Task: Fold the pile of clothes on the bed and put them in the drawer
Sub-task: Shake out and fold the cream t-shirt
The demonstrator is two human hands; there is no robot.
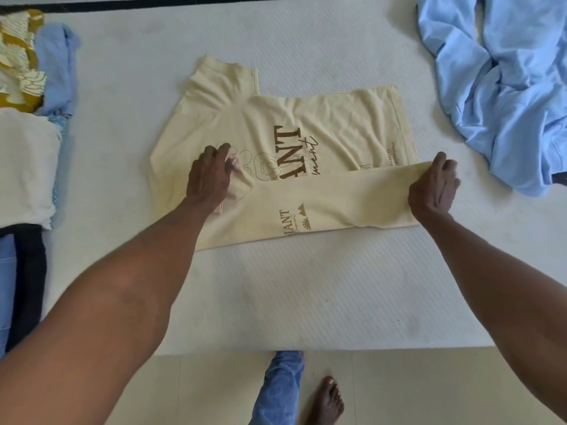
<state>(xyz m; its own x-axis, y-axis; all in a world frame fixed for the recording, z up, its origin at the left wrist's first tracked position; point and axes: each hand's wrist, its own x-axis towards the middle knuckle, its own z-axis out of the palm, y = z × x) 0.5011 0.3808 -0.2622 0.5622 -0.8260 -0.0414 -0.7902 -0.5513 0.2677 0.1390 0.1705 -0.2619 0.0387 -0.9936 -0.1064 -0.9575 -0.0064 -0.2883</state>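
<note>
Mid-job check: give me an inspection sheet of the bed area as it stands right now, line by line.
Surface: white textured mattress, bare around the shirt.
Job's things: cream printed T-shirt lies flat at centre, its near edge folded over into a band; crumpled light blue garment at far right, unfolded.
Clutter: pile at the left edge: yellow patterned cloth, white cloth, dark navy item.
Grippers: left hand grips the fold's left end; right hand grips its right end.
Cables: nothing seen.
Surroundings: pale tiled floor below the mattress edge, the person's bare foot and blue jeans leg on it; no drawer in view.
</note>
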